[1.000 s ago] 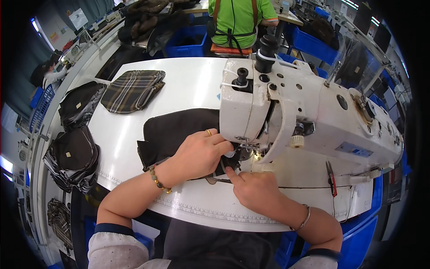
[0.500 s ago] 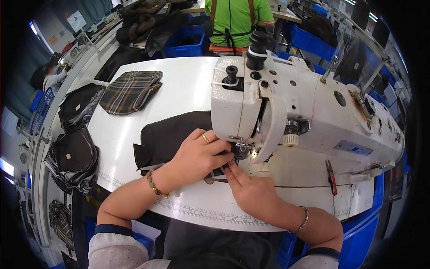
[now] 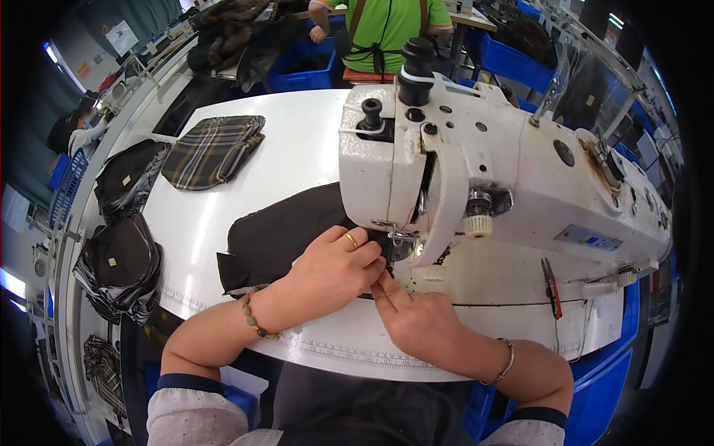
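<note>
Flat on a smooth white tabletop (image 3: 297, 141), left of a white metal sewing machine (image 3: 513, 171): a broad, dark brown cloth piece (image 3: 282, 223) with a rounded far-left corner and a small pointed flap at the near left. Runs rightward under the machine's head, toward a small metal presser foot (image 3: 401, 240); right end hidden. Laid over the near part of the cloth, the left hand (image 3: 331, 271), fingers bent and close together; grip on the edge impossible to tell. Just beside it, the right hand (image 3: 420, 320), index finger stretched toward the left fingertips, seemingly touching, other fingers curled; any pinched cloth hidden from view. Looks light, soft and pliable, hardly fragile, likely to slide easily on the glossy surface and pucker if pulled. Best held flat under the fingertips close to the foot, with a light pinch at the near edge. Farther left, a folded brown plaid cloth bundle (image 3: 212, 152); at right, red-handled metal snips (image 3: 552, 290).
</note>
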`<state>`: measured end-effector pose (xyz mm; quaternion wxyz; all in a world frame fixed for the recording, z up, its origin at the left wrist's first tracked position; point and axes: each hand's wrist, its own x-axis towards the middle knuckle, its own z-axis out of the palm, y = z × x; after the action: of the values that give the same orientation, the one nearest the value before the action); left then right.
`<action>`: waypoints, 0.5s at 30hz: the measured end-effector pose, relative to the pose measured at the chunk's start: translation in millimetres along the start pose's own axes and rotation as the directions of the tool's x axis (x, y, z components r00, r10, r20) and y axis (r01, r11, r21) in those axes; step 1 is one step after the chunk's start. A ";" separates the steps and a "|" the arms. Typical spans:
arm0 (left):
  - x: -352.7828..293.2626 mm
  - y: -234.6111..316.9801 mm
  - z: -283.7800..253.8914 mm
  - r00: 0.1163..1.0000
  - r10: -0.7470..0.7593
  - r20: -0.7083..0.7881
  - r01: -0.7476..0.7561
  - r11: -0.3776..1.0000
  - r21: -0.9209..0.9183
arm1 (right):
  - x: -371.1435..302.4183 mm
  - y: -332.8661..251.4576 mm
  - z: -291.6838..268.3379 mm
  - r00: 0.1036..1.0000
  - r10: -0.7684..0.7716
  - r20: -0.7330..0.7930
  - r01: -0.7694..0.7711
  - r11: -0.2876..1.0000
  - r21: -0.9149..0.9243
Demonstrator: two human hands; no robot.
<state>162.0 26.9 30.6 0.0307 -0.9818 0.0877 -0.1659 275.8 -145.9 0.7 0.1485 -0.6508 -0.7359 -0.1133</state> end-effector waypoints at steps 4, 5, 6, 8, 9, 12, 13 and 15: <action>-1.8 0.0 3.5 0.999 -0.007 -0.048 0.006 1.000 -0.010 | 0.7 -0.1 0.7 1.000 -0.015 -0.006 0.015 1.000 0.002; -2.3 -0.4 4.6 0.999 -0.007 -0.043 0.006 1.000 -0.025 | 0.7 0.1 0.9 1.000 -0.018 -0.014 0.018 1.000 -0.002; -2.7 -0.6 6.1 1.000 -0.011 -0.026 0.010 0.999 -0.047 | 0.9 0.5 1.2 1.000 -0.015 -0.026 0.015 1.000 -0.020; -1.7 -1.2 9.8 0.998 -0.031 -0.051 0.030 0.999 -0.018 | 3.1 2.3 3.0 1.000 -0.010 -0.028 0.009 0.999 -0.042; -1.0 -1.1 11.7 0.998 -0.051 -0.034 0.051 0.999 0.002 | 4.2 3.4 3.8 0.999 0.008 -0.033 -0.011 0.996 -0.087; 1.1 -0.5 16.1 0.989 -0.087 -0.119 0.088 0.996 0.001 | 5.6 7.1 4.5 0.999 0.034 0.017 -0.033 0.998 -0.051; 1.6 0.1 17.0 0.987 -0.089 -0.134 0.090 0.996 0.004 | 5.9 7.6 4.7 0.999 0.027 0.018 -0.027 0.999 -0.039; 2.0 1.7 17.9 0.986 -0.109 -0.126 0.109 0.994 -0.006 | 6.4 8.0 5.7 0.999 0.037 0.001 -0.037 0.999 -0.039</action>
<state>169.5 25.4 14.2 0.0163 -0.9726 0.0358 -0.2291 282.6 -136.9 -2.5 0.1372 -0.6672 -0.7216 -0.1241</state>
